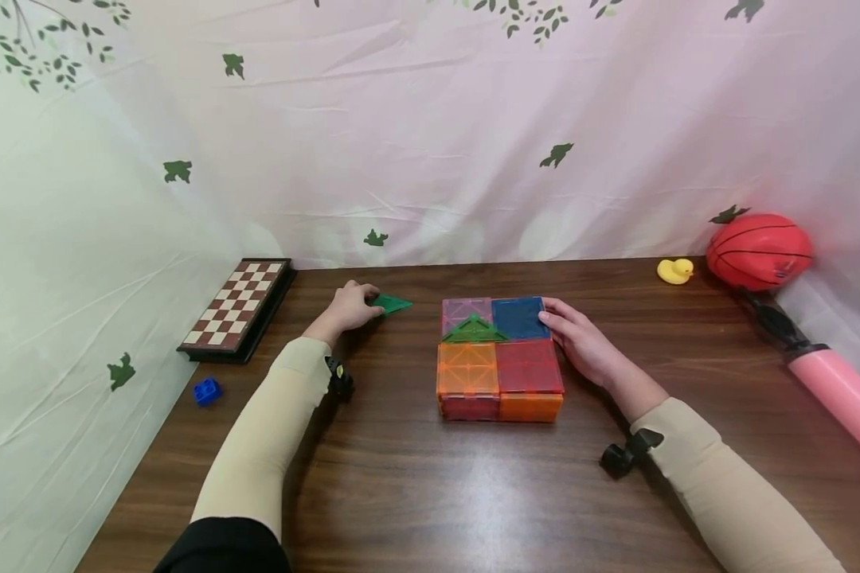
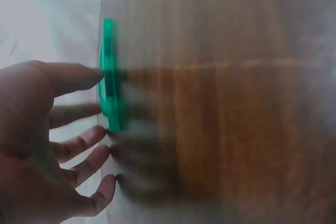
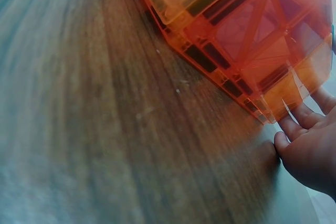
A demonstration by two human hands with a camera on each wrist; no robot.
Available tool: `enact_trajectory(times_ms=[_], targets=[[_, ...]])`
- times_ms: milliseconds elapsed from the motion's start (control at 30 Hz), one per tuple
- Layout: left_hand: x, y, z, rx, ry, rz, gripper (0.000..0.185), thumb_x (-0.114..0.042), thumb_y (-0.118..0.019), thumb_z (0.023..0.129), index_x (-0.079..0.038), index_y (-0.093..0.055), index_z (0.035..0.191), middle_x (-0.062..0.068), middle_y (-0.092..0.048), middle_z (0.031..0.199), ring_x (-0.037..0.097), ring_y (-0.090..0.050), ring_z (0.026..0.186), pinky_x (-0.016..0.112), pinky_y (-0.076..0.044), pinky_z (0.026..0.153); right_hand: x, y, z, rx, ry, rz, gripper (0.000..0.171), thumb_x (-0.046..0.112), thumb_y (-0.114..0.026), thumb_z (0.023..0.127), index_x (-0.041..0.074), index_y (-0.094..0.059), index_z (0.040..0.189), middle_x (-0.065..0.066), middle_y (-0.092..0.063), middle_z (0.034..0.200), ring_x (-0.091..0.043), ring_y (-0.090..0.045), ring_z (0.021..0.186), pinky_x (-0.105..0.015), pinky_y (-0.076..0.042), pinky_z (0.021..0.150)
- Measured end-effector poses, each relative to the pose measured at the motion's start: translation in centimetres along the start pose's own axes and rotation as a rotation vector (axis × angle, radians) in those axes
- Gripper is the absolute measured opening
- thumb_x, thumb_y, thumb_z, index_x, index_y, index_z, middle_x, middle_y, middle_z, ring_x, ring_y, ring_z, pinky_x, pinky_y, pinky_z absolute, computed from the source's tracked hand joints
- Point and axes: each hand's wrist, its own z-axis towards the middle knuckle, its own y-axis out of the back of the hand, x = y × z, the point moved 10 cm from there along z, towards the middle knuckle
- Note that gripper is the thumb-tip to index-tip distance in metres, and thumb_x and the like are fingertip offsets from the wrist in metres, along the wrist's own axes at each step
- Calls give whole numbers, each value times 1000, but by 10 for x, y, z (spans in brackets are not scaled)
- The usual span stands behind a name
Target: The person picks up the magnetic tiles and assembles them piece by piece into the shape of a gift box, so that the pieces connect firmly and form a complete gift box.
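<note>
My left hand [image 1: 351, 306] pinches a green triangular magnetic tile [image 1: 392, 303] between thumb and finger, left of a block of tiles. In the left wrist view that tile [image 2: 109, 77] shows edge-on at the thumb tip, the other fingers spread below it. The low box of see-through magnetic tiles [image 1: 530, 366] has purple, blue, orange and red squares on top. Another green triangular tile [image 1: 475, 330] sits on its top, over the purple and orange squares. My right hand [image 1: 584, 342] touches the box's far right corner, thumb by the blue tile [image 1: 519, 318], fingers along the side.
A chessboard case [image 1: 236, 306] lies at the far left of the wooden table [image 1: 387, 477], with a blue toy brick [image 1: 206, 391] before it. At the right are a yellow rubber duck [image 1: 675, 271], a red ball [image 1: 760, 251] and a pink pump [image 1: 842, 398]. Cloth [image 1: 416, 143] hangs behind.
</note>
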Motion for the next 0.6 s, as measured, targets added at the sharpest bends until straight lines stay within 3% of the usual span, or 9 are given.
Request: enact_trajectory(times_ms=[267,433,600], targets=[[1,1,0,-3,-20,-67,57,-31,-71,97,-5,-55,145,23,-46,136,42,-38,126,53,-35,106,1,0,0,-2,0,1,60,38,-48,109,3,-32,154,-5,-48,141,-15,-52,122,-17,-42,101],[1,2,-1,-51,-28,-137,51,-24,-74,94,-4,-55,138,20,-53,135,39,-45,126,52,-38,106,0,-1,1,8,5,10,59,38,-48,109,3,-32,154,-4,-49,140,-14,-52,122,-18,-42,102],[-3,4,-8,-116,-45,-236,48,-11,-77,91,-5,-54,132,18,-60,126,34,-56,114,50,-46,98,1,-3,1,25,25,36,56,35,-48,109,2,-33,152,-4,-51,139,-14,-53,121,-19,-43,102]])
